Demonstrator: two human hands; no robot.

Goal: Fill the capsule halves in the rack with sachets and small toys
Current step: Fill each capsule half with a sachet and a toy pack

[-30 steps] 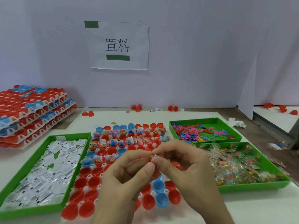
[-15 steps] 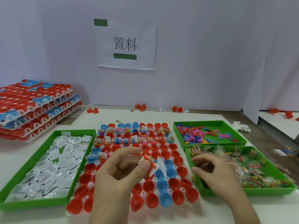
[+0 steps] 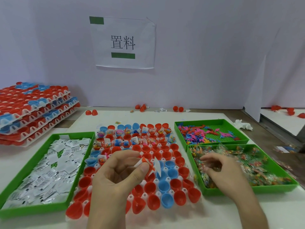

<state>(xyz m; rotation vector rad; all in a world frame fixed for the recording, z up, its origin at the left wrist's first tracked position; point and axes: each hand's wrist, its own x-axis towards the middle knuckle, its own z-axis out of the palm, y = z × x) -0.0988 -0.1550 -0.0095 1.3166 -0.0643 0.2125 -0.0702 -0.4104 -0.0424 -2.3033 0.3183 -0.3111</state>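
Rack [image 3: 158, 194] under left hand [image 3: 115, 179], raised, pinching orange toy [image 3: 147, 164]; right hand [image 3: 222, 172] curled over packet tray [image 3: 264, 189], grip unclear.

A white paper sheet [image 3: 125, 43] taped to the pale wall carries two large black Chinese characters, 置料. The dark print on the small white sachets [image 3: 54, 162] is too small to read.

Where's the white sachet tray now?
Head view, lower left: the white sachet tray sits just left of the capsule rack, nearer the camera than the stacked racks.
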